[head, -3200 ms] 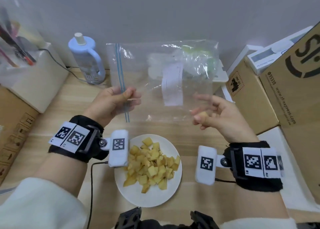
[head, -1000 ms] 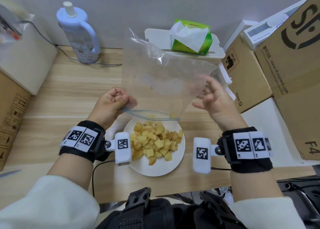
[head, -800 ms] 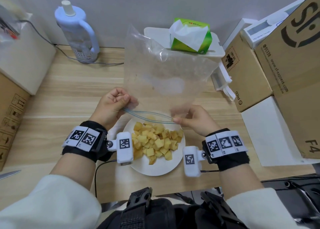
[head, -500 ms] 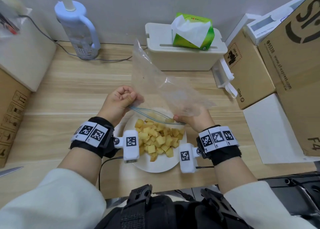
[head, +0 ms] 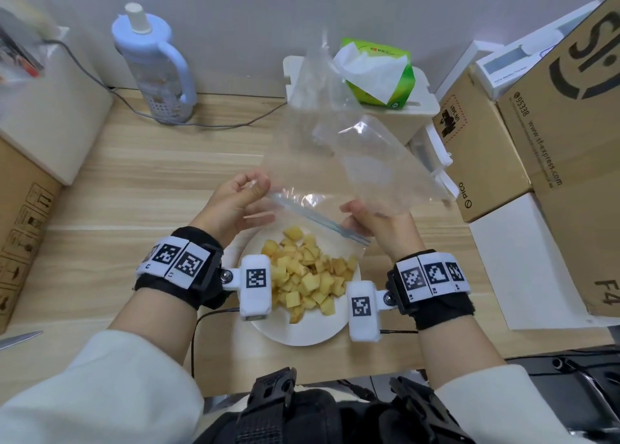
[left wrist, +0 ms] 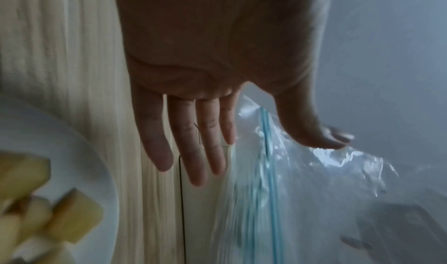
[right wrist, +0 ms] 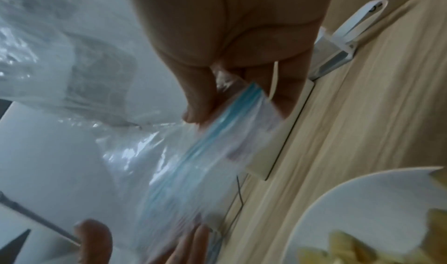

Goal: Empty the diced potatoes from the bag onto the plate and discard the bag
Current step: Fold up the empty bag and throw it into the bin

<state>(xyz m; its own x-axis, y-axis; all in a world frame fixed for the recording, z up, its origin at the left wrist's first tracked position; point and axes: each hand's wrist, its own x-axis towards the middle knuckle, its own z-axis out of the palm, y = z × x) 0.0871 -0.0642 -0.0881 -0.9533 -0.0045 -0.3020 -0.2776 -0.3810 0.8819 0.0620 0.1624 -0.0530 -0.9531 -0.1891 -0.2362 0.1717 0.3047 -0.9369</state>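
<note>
The clear zip bag (head: pixel 352 162) looks empty and hangs in the air above the table, its blue zip edge slanting down to the right. My right hand (head: pixel 362 212) pinches the right end of that zip edge between thumb and fingers, as the right wrist view shows with the bag (right wrist: pixel 169 163) blurred below the hand (right wrist: pixel 232 103). My left hand (head: pixel 248 199) is open beside the zip's left end. In the left wrist view its fingers (left wrist: pixel 198 153) are straight, with the bag (left wrist: pixel 314 191) next to the thumb. The diced potatoes (head: pixel 308 276) lie heaped on the white plate (head: pixel 302 333) under both wrists.
A blue-and-white bottle (head: pixel 157 68) and its cable (head: pixel 201 125) stand at the back left. A white box (head: pixel 419 108) carrying a green tissue pack (head: pixel 375 71) is behind the bag. Cardboard boxes (head: pixel 553 125) crowd the right side, another (head: pixel 20 225) the left. A blade tip (head: pixel 20 338) lies at the left edge.
My right hand came down from the bag's body and took the right end of the zip edge. My left hand has just let go and opened. The bag swung right.
</note>
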